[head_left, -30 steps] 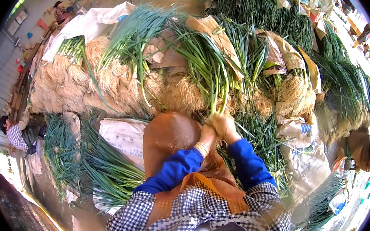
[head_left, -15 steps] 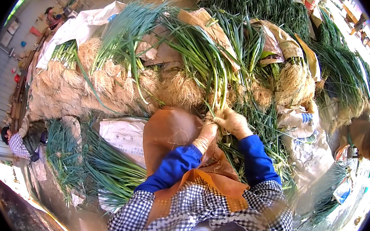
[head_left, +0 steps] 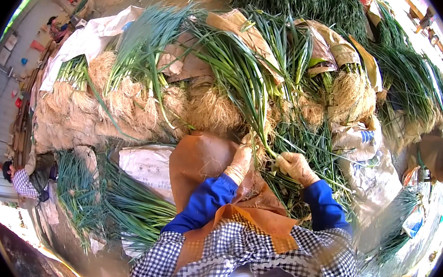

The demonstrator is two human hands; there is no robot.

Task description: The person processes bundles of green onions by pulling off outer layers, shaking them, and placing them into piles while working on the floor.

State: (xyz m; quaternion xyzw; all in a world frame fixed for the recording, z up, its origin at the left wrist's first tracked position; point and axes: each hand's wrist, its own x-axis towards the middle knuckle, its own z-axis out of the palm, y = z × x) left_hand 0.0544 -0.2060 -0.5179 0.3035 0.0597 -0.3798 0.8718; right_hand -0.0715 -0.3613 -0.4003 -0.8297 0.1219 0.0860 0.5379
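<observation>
Along the right edge of the brown apron (head_left: 196, 160), I see the left hand (head_left: 240, 161) curled round green onion stalks (head_left: 259, 121) stretching beyond the apron; right hand (head_left: 296, 167), off the apron's right, fingertips pinching one stalk end. Yanking could snap it; slack left grip could drop the rest. Farther out: rooted bundles (head_left: 145, 109).

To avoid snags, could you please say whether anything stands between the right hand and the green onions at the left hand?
Nothing visible blocks the right hand from the green onions at the left hand; only a green leaf spans the gap.
</observation>
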